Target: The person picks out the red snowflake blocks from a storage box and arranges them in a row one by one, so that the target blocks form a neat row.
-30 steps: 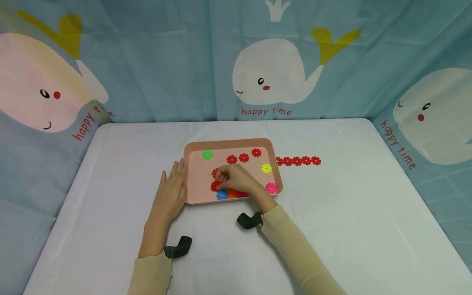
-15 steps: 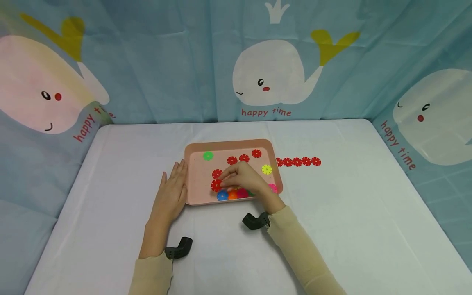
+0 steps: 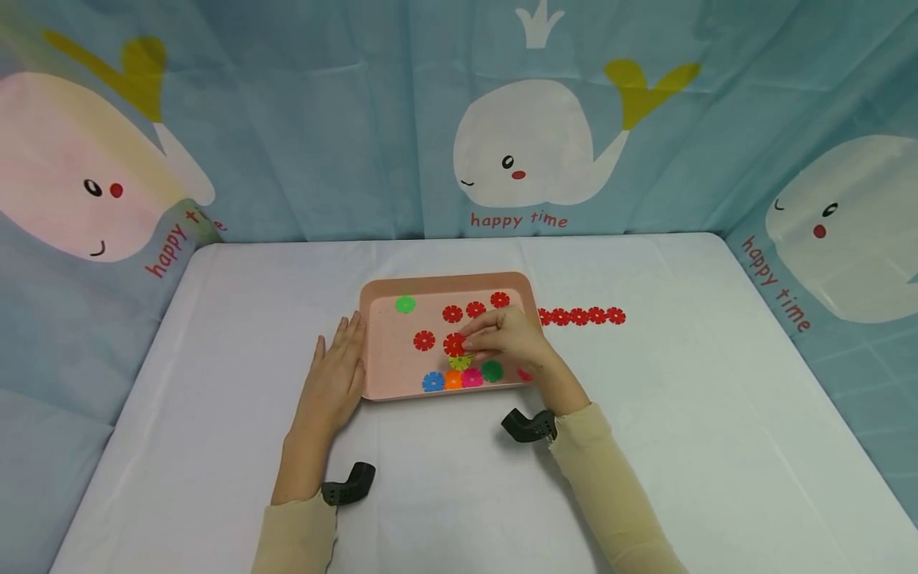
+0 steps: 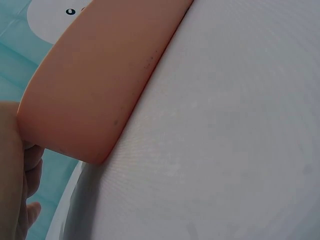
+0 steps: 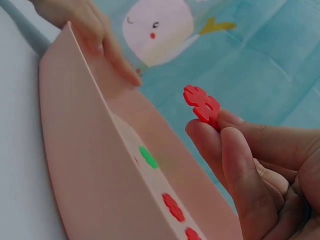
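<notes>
1. Above the pink tray (image 3: 373, 296), my right hand (image 3: 511, 338) pinches a red snowflake disc (image 3: 454, 344); the red chain (image 3: 581, 316) lies to its right.
2. My left hand (image 3: 333, 379) rests flat against the tray's left edge.

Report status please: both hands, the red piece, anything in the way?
Right hand pinches red piece, lifted over tray. Left hand flat against tray's left edge. Loose pieces below; nothing blocks.

place: staged play or recording booth | evidence: whale-print "happy time" curtain (image 3: 502, 135) on all sides | white-clothed bench (image 3: 681, 399) | pink tray (image 3: 380, 375) of toy snowflake discs (image 3: 425, 340)
</notes>
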{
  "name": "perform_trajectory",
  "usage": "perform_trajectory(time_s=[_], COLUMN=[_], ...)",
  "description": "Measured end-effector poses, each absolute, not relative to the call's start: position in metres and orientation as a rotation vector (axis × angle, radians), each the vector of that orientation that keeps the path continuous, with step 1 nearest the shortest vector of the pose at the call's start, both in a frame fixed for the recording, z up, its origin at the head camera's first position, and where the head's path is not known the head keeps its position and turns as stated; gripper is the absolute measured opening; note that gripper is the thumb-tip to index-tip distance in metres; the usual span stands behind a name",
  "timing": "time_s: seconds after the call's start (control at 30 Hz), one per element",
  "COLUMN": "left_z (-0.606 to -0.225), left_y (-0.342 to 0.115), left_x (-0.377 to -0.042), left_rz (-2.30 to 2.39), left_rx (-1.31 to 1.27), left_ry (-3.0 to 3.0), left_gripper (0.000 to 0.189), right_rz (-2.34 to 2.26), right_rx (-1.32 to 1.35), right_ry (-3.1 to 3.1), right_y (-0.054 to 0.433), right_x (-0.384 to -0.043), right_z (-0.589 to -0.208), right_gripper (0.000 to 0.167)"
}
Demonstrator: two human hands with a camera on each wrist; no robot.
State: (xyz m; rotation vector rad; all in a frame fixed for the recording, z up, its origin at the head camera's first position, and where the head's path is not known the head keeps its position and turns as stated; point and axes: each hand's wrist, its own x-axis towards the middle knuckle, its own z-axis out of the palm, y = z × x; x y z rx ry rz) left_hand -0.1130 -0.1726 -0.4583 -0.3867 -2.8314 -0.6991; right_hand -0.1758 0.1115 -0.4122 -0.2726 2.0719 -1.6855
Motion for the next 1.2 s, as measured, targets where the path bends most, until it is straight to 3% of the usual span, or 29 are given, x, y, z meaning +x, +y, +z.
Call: perform_trajectory(time_s=[1.2], left_z=[-0.460], left_y=[-0.172], left_x=[-0.111], left_rz=[-0.692], left_rx=[-0.379], left_ry=[-2.813], left_gripper=[0.052], right_rz=[-1.837], right_rx=[0.047], right_ry=[2.193], right_y=[0.229], right_x=[-0.194], right_z=[-0.420], right_gripper=[0.031])
